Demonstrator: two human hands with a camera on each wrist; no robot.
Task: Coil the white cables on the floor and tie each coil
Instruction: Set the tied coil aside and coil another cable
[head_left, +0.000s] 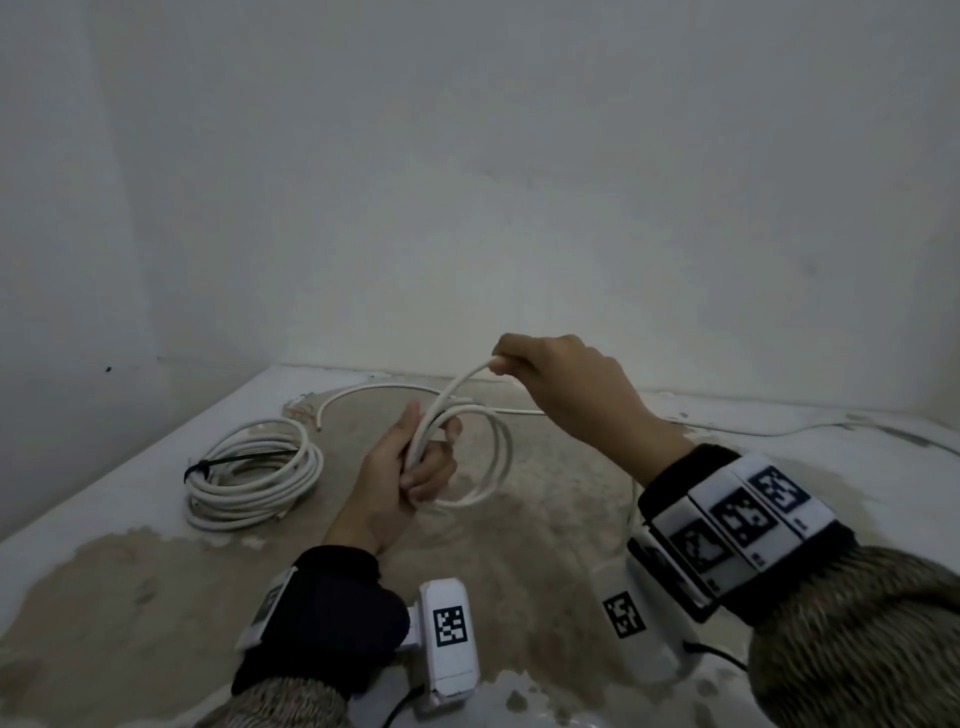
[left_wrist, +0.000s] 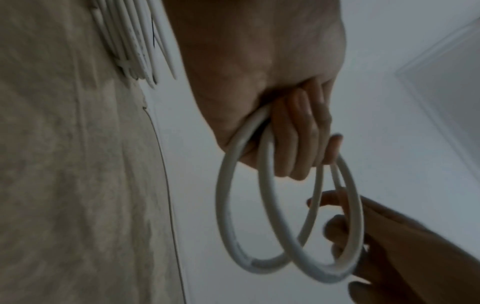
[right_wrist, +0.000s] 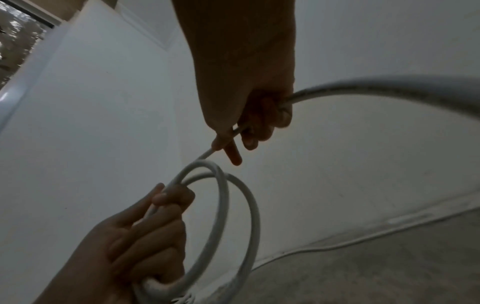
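My left hand (head_left: 410, 470) grips two loops of white cable (head_left: 496, 470) in mid-air, fingers curled round the strands (left_wrist: 298, 144). The loops hang to its right (left_wrist: 285, 255) (right_wrist: 233, 216). My right hand (head_left: 550, 374) pinches the same cable a little higher and further back, with the strand (right_wrist: 363, 86) running out past its wrist. My left hand shows at the lower left of the right wrist view (right_wrist: 145, 236). The rest of the cable (head_left: 779, 431) trails along the floor by the wall.
A finished white coil (head_left: 254, 473) bound with a black tie (head_left: 208, 465) lies on the floor at the left. Another loose cable end (head_left: 332, 405) curves near the wall. Two white walls meet in the corner behind. The floor (head_left: 545, 545) is patchy beige and white.
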